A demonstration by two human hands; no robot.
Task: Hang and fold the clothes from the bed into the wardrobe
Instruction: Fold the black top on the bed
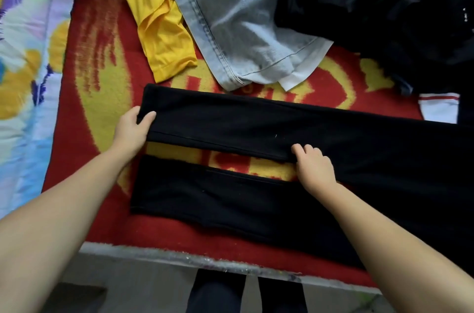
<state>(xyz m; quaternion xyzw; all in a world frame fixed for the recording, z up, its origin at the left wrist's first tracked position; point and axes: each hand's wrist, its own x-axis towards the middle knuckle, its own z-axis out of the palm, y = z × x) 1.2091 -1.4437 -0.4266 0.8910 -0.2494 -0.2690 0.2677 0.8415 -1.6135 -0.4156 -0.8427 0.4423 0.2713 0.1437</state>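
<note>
On the red blanket (97, 112) at the bed's near edge: black trousers (256, 123) lie spread, legs apart, not yet folded | progress: early, by my read; yellow shirt (159, 38), jeans (230, 20), dark pile (372, 5) wait; wardrobe unseen | left hand (132, 128) pinches far leg's hem | right hand (314, 167) curls fingers onto that leg's near edge.

A red and yellow blanket (102, 76) covers the bed, a floral sheet (23, 61) beside it, grey floor (143, 289) below.
</note>
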